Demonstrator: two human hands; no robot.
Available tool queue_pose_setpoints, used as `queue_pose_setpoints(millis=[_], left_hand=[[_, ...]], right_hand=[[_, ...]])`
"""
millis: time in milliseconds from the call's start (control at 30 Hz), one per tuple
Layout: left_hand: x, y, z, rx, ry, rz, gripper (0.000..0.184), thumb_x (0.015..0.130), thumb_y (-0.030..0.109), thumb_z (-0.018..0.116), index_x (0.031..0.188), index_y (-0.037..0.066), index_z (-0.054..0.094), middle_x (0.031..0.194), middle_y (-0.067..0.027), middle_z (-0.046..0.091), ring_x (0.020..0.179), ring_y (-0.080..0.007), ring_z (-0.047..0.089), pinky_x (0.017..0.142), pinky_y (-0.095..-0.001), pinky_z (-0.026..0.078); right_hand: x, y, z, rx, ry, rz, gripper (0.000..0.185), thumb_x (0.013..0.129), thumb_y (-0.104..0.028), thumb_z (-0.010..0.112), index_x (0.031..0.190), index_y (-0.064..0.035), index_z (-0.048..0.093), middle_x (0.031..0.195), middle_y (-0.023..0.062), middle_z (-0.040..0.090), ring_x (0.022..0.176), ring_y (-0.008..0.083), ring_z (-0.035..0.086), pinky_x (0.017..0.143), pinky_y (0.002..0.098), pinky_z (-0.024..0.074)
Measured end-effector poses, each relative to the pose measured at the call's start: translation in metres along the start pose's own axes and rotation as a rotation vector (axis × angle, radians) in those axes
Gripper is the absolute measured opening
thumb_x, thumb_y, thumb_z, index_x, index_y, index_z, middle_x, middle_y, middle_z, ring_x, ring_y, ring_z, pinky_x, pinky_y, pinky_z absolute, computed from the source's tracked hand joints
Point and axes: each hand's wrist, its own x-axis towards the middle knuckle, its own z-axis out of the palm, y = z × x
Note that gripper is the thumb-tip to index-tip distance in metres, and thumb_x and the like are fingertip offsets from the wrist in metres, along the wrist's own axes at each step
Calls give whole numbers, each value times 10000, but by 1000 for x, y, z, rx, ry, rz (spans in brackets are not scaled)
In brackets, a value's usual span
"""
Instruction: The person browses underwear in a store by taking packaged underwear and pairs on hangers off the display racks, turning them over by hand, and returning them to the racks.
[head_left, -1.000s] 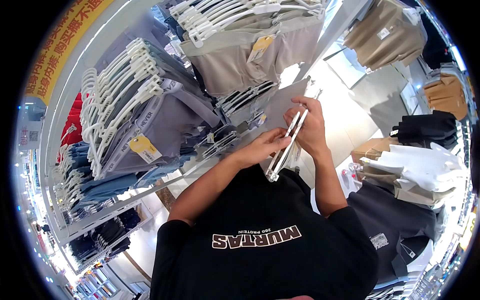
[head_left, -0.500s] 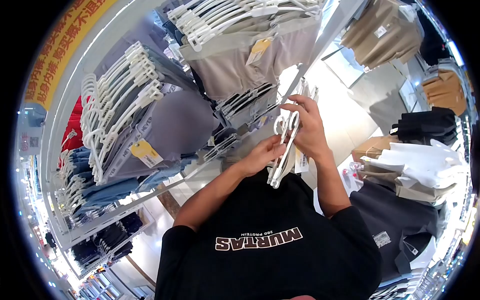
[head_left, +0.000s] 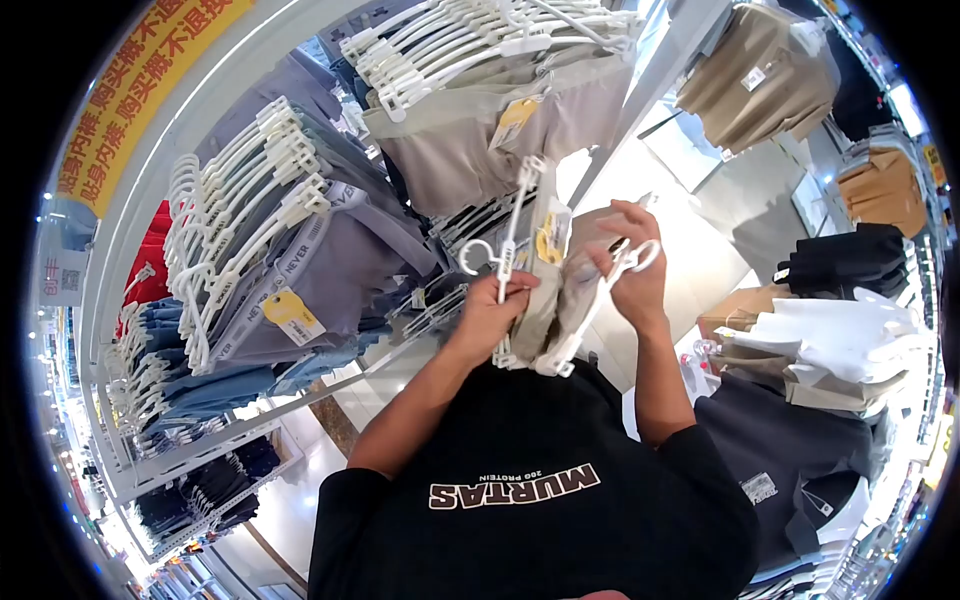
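Note:
My left hand (head_left: 490,322) is closed on a white clothes hanger (head_left: 508,235), its hook pointing left. A beige garment (head_left: 542,300) hangs from it, with a yellow tag (head_left: 547,240) near the top. To the right, my right hand (head_left: 638,275) is closed around a second white hanger (head_left: 590,318), hook upward at the right. A folded beige-grey garment (head_left: 577,290) is on that one. The two hangers are apart at the top and close together at the lower ends, in front of my chest. Some fingers of the right hand are slightly blurred.
Grey-purple underwear (head_left: 345,250) on white hangers fills the rack at left. Beige underwear (head_left: 450,150) hangs ahead on more hangers. A white shelf frame (head_left: 240,412) runs below. At right are white shirts (head_left: 835,335), black clothes (head_left: 845,258) and a dark grey shirt (head_left: 775,430).
The hangers, held together and seen edge-on before, are now spread apart, one in each hand. My left hand has shifted left, and the beige garments between the hangers have come into view.

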Motion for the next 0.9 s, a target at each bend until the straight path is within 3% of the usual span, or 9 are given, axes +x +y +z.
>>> queue_pose_setpoints(millis=[67, 100, 167, 433, 533, 633, 667, 800, 900], left_hand=[[-1, 3, -6, -78, 31, 24, 191, 896, -56, 593, 1064, 7, 657, 876, -4, 660, 767, -59, 590, 671, -199, 454], [-3, 10, -6, -105, 49, 12, 181, 898, -69, 614, 1069, -11, 611, 916, -67, 690, 807, -103, 644, 729, -224, 510], [-4, 17, -9, -45, 38, 75, 186, 877, -65, 653, 1039, -3, 586, 885, -62, 680, 793, -101, 638, 718, -224, 508], [-4, 16, -5, 16, 43, 107, 240, 821, -43, 732, 984, 12, 565, 845, -42, 658, 748, -85, 622, 695, -223, 505], [-5, 18, -3, 65, 83, 109, 247, 808, -41, 742, 974, 12, 567, 841, -39, 655, 749, -89, 624, 690, -226, 507], [-7, 24, 1, 30, 98, 100, 222, 806, -44, 739, 939, 16, 572, 838, -42, 655, 751, -95, 631, 690, -231, 510], [-6, 20, -1, 22, 96, 102, 221, 808, -44, 739, 939, 19, 572, 838, -43, 657, 753, -98, 633, 692, -233, 511], [-6, 17, -2, 28, 74, 127, 228, 820, -25, 755, 945, 22, 570, 841, -44, 658, 757, -102, 638, 693, -238, 513], [-6, 19, -1, 35, 74, 129, 233, 821, -7, 765, 946, 21, 571, 837, -39, 651, 748, -100, 629, 682, -240, 508]], right_hand=[[-1, 7, -7, -11, 110, -37, 274, 763, -69, 783, 1018, -52, 685, 1192, 113, 614, 1047, 253, 605, 902, 367, 487], [-2, 11, -5, 77, 187, -28, 191, 819, -92, 752, 989, -44, 679, 1172, 119, 630, 1074, 252, 599, 946, 366, 462], [-7, 15, -6, 258, 265, 57, 126, 886, -131, 703, 967, -39, 672, 1157, 124, 643, 1097, 245, 589, 985, 369, 432], [-16, 25, 3, 514, 306, 172, 230, 983, -232, 593, 946, -13, 655, 1119, 143, 657, 1089, 235, 591, 1003, 368, 420], [-15, 13, 13, 742, 403, 242, 343, 1016, -342, 536, 1064, -11, 612, 1140, 157, 638, 1101, 247, 587, 1008, 382, 433], [-4, -23, 2, 1043, 501, 591, 509, 1027, -494, 444, 1178, -17, 542, 1191, 173, 596, 1157, 260, 556, 1038, 404, 431], [-5, 1, 2, 1009, 547, 552, 601, 1015, -581, 370, 1200, -27, 512, 1227, 178, 560, 1208, 275, 518, 1068, 431, 421], [-2, 14, -6, 1332, 544, 496, 575, 1023, -555, 343, 1131, -22, 531, 1221, 174, 555, 1213, 293, 512, 1118, 473, 394], [-2, 24, -7, 1335, 489, 501, 597, 1014, -577, 331, 1106, -27, 544, 1199, 164, 570, 1205, 286, 518, 1124, 472, 391]])
